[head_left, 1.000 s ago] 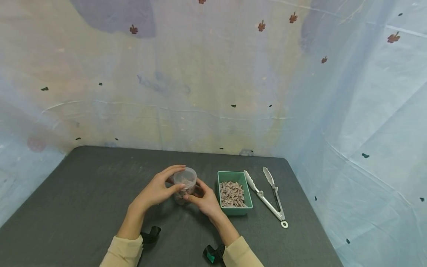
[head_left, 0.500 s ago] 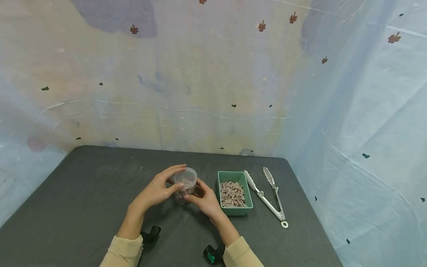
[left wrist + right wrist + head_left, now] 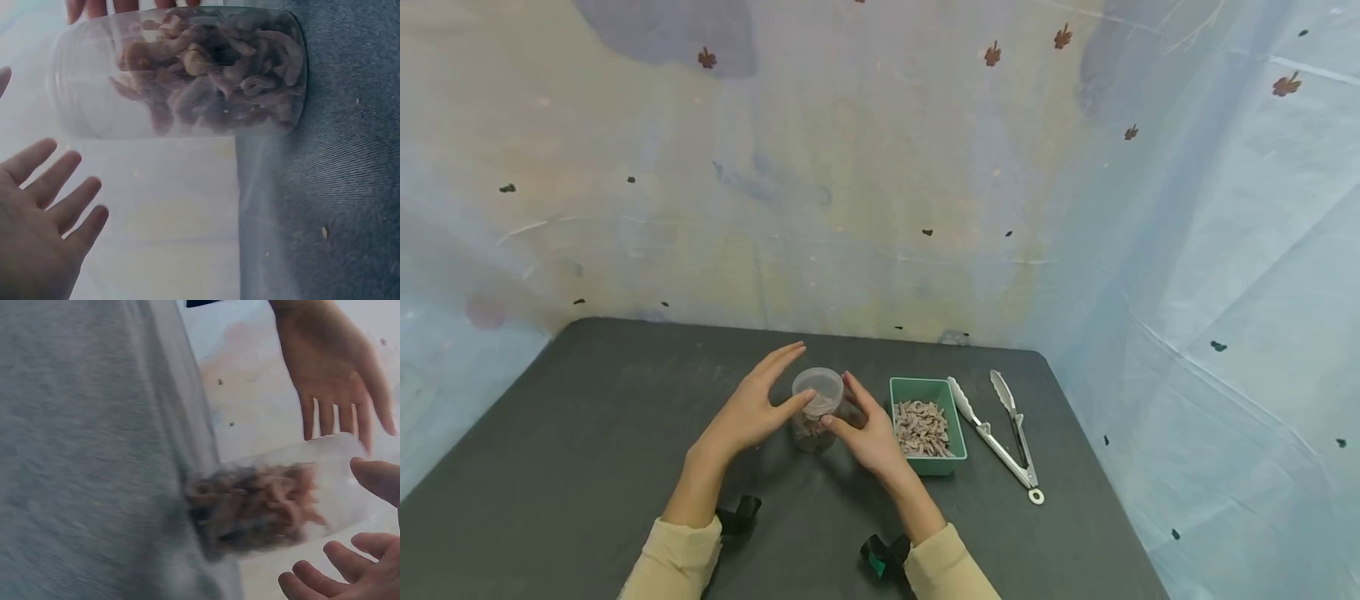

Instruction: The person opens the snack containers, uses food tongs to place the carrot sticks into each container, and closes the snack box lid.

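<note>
A clear plastic jar (image 3: 816, 404) stands upright on the dark table, partly filled with curled, brownish-grey pieces (image 3: 206, 75). Its top looks covered by a translucent lid (image 3: 817, 385). My left hand (image 3: 748, 417) is on the jar's left, fingers straight and spread, apart from its side; the left wrist view shows the gap. On the other side my right hand (image 3: 872, 437) surrounds the jar loosely, its thumb by the upper part. Its fingers (image 3: 350, 562) look spread beside the wall in the right wrist view; whether they touch it I cannot tell.
Right of the jar sits a green rectangular tub (image 3: 925, 467) with similar grey pieces (image 3: 921, 429) inside. Spread metal tongs (image 3: 1000, 450) lie beyond it. Black wrist mounts (image 3: 741, 515) hang by both forearms. A patterned plastic sheet (image 3: 850, 208) rises behind the table.
My left hand's fingers have straightened and drawn away from the jar. The right hand's fingers have loosened and lifted slightly. The jar stays in place while the head view tilts a little.
</note>
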`<action>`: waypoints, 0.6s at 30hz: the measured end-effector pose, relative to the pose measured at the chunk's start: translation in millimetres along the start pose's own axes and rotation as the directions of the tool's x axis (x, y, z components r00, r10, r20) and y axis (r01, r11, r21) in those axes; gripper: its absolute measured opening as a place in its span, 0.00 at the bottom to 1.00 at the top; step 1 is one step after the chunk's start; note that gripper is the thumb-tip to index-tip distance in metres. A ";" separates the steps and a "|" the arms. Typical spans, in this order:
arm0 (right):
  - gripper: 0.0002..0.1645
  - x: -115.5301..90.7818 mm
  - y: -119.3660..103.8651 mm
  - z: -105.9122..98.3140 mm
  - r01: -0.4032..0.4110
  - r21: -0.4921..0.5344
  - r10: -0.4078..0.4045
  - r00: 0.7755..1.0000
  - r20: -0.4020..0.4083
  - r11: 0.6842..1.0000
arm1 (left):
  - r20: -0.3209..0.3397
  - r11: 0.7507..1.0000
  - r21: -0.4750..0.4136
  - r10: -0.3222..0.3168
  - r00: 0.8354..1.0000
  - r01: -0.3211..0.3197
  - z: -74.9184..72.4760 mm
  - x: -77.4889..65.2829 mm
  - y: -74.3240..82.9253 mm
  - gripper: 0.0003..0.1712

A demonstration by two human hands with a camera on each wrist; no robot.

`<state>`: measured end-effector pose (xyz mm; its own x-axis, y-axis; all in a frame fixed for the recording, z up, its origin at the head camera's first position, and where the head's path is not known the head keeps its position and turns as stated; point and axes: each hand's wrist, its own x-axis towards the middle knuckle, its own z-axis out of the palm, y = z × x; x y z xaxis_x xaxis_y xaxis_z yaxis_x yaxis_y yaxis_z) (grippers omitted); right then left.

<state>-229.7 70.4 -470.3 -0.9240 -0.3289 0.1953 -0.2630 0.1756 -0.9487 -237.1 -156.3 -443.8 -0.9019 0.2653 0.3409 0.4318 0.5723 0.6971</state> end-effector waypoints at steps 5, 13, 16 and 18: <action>0.45 -2.4 -12.3 -17.2 0.051 -0.119 -0.059 0.996 -0.061 0.992 | -0.052 0.996 0.089 0.019 0.998 -0.014 -2.8 -1.3 3.6 0.47; 0.45 -9.3 -23.1 -58.8 0.116 -0.409 -0.158 0.985 -0.070 0.905 | -0.093 0.962 0.274 0.019 0.996 0.007 -20.6 -15.8 1.5 0.51; 0.45 -10.2 -19.4 -80.8 0.115 -0.528 -0.170 0.984 -0.056 0.841 | -0.084 0.940 0.339 -0.003 0.996 0.031 -30.6 -21.6 -1.6 0.54; 0.44 -10.7 -16.8 -96.2 0.103 -0.604 -0.166 0.985 -0.049 0.791 | -0.081 0.925 0.376 -0.017 0.997 0.046 -37.4 -25.4 -4.2 0.55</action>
